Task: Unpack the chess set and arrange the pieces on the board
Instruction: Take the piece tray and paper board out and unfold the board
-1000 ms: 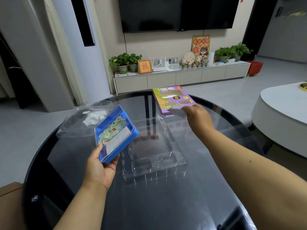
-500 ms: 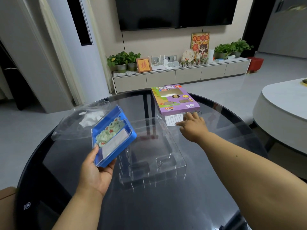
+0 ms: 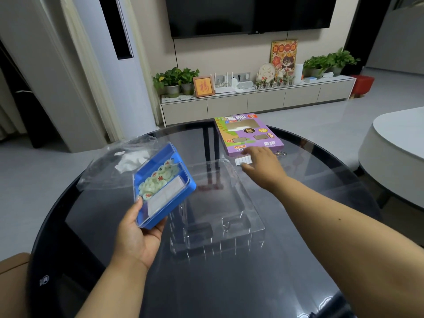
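My left hand grips a blue box with a clear lid, tilted above the left of the black glass table. Inside it lie several pale green round chess pieces with red and dark characters, and a white folded sheet. My right hand reaches to the far side of the table, its fingers stretched over a small white paper slip that lies on the glass. Just beyond the slip lies the purple chess-set carton, flat on the table. No board is laid out in view.
A clear plastic insert tray lies in the table's middle, between my arms. A crumpled clear plastic bag sits at the far left. A small metal ring lies by the carton. A white round table stands to the right.
My right hand carried the white slip toward the carton, laid it on the glass, and now rests over it. The blue box in my left hand has barely moved.
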